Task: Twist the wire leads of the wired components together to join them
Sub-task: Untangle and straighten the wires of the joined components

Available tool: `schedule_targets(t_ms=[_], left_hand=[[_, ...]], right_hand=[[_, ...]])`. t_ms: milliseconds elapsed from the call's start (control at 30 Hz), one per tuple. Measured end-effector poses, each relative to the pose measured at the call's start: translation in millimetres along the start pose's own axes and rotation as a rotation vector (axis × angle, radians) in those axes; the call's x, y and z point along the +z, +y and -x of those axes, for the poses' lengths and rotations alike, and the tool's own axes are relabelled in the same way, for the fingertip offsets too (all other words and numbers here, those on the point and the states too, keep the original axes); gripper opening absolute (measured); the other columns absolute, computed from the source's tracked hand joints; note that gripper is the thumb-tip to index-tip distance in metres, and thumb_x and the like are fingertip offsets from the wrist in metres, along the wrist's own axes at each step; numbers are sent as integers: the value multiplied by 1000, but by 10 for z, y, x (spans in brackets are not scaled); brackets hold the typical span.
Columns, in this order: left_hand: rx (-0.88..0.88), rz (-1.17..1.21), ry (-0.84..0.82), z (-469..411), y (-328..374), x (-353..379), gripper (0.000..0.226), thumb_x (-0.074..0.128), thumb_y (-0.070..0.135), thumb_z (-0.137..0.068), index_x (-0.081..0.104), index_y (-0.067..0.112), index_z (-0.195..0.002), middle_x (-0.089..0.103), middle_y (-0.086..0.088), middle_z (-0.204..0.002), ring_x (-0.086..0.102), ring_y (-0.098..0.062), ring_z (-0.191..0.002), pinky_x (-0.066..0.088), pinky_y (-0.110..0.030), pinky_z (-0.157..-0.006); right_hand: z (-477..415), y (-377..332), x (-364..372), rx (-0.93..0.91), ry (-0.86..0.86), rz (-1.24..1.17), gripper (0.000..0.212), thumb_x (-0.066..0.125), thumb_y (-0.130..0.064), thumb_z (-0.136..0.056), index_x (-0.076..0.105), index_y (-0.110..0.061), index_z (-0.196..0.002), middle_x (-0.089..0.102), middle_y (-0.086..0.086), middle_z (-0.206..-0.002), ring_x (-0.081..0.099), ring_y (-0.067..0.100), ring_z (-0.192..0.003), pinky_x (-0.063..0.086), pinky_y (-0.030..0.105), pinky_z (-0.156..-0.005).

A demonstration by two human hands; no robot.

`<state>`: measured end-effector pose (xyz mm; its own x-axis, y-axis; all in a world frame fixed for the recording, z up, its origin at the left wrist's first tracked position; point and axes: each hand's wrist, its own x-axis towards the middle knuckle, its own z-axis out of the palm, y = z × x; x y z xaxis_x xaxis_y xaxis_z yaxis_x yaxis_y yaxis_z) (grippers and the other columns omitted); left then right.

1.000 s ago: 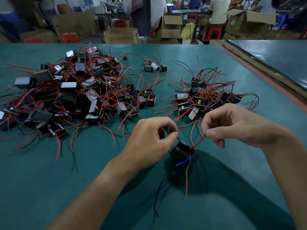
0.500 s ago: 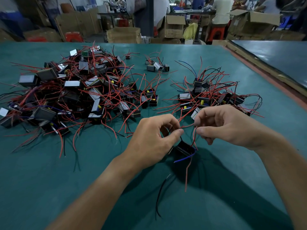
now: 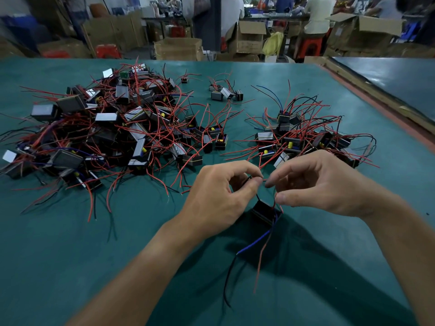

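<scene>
Lower centre of frame: small component (image 3: 264,212), likely light, wire leads (image 3: 260,264) thin, bendy. Pinched in left hand (image 3: 219,196) a black one, in right hand (image 3: 324,184) a red one. Best gripped near tips.

no legible text, labels or numbers anywhere

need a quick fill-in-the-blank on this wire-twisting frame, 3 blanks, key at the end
The bigger pile of components lies on the person's ___ side. Most leads in that pile are ___. The left hand and right hand pinch leads of one component; below it trail a red lead, a black lead and a ___ one.
Missing: left, red, blue.
</scene>
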<state>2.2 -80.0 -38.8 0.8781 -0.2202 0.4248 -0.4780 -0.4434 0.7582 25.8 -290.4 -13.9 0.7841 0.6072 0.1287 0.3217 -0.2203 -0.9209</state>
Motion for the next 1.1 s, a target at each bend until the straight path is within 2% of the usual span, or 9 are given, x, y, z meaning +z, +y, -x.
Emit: schedule_targets(t_ms=[133,267,367,500,667,800,867,1000,1100], left_hand=[[12,22,25,-7,-1,1,8,65,24,-87,70,22,-81,61,9,-65,51,-5,-54,37,-14,-53],[18,34,34,-12,-10,8,5,70,25,-84,74,24,-80,65,11,-71,58,-8,-63,42,-15,-60],[23,51,27,-15,-12,-4,2,75,24,-81,77,24,-81,64,14,-73,59,-5,-67,40,-13,-62],[24,65,25,-14,2,-22,4,80,25,-78,78,25,-81,64,8,-82,58,-13,-62,44,-22,-59],[40,65,33,-8,30,-42,5,81,27,-75,78,23,-78,62,6,-86,57,-15,-61,49,-31,-57],[25,127,42,-4,39,-35,5,80,26,-73,76,24,-71,63,6,-84,58,-16,-63,50,-39,-58],[1,181,37,-11,35,-41,8,81,23,-73,76,26,-68,64,8,-83,59,-14,-65,51,-37,-57],[-48,298,18,-34,9,-57,10,79,16,-72,73,17,-65,62,13,-80,55,-9,-68,43,-19,-57],[-64,261,58,-39,8,-62,9,79,21,-71,73,23,-65,61,11,-75,49,-10,-66,39,-20,-58]], right_hand=[[-1,-37,23,-20,-18,22,17,81,-28,-70,78,-19,-85,72,14,-75,63,17,-68,52,30,-66],[-3,-57,29,-20,-32,63,6,77,-20,-76,75,-16,-79,70,4,-68,60,9,-61,49,21,-59],[-13,-50,32,-30,11,74,2,71,-14,-78,70,-13,-76,63,5,-62,55,10,-56,46,20,-55],[-26,-43,36,-26,69,61,7,69,-16,-79,68,-9,-77,58,18,-62,55,17,-55,46,26,-55],[-37,-39,54,-15,97,68,9,69,-20,-80,68,-13,-75,60,9,-62,56,17,-54,45,30,-55],[-36,-56,71,-14,115,79,11,70,-24,-79,69,-15,-74,60,16,-61,56,18,-53,45,33,-55],[-32,-66,75,-18,121,85,15,72,-29,-79,69,-15,-73,60,18,-61,56,17,-53,44,34,-55],[-34,-76,78,-17,139,109,14,73,-28,-78,69,-15,-72,60,18,-61,55,17,-53,43,35,-54],[-29,-77,81,-34,145,106,14,78,-28,-78,71,-16,-75,61,18,-63,54,15,-53,44,33,-54]])
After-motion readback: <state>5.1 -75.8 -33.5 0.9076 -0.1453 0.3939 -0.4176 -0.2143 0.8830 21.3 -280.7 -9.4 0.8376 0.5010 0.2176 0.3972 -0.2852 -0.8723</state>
